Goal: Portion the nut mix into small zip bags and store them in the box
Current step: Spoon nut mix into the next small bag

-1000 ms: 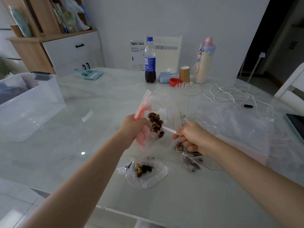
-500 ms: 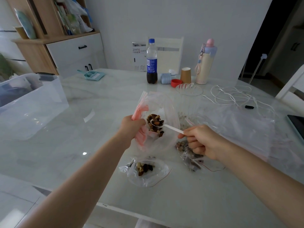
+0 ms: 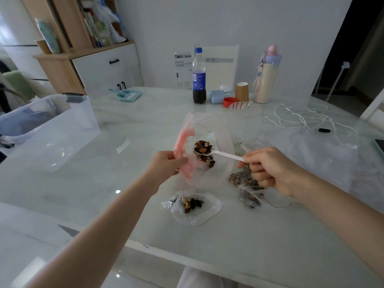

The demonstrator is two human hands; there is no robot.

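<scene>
Arms reach out from the bottom of the view over a pale marble table [image 3: 239, 242]. Closest to the person lies a small zip bag [image 3: 194, 206] with a little pile of nuts inside, flat on the table. Just to its right lies another bag of nuts [image 3: 248, 190], partly under the right hand.

Above these, the left hand [image 3: 166, 165] holds up a clear zip bag [image 3: 204, 148] with a pink strip along its mouth. The fingers and thumb pinch the pink edge, so the bag hangs open in the air. Some nuts sit inside it.

The right hand [image 3: 272, 169] holds a white plastic spoon [image 3: 220, 153]. The thumb and fingers are curled tight on the end of the handle. The bowl of the spoon is heaped with nut mix [image 3: 202, 147] and sits at the mouth of the open bag.

Behind the hands stands a clear tub [image 3: 246, 119] with a few nuts at the bottom. To the right lies a big clear plastic sheet or bag [image 3: 324, 154], and white cables [image 3: 301, 117] curl past it.

Far to the left sits the clear storage box [image 3: 49, 129], well apart from the bags.

At the far edge stand a cola bottle [image 3: 199, 77], a red cap [image 3: 229, 101], a brown paper cup [image 3: 242, 92] and a pink and cream flask [image 3: 267, 77]. A small teal dustpan [image 3: 127, 95] lies to the left of them.
</scene>
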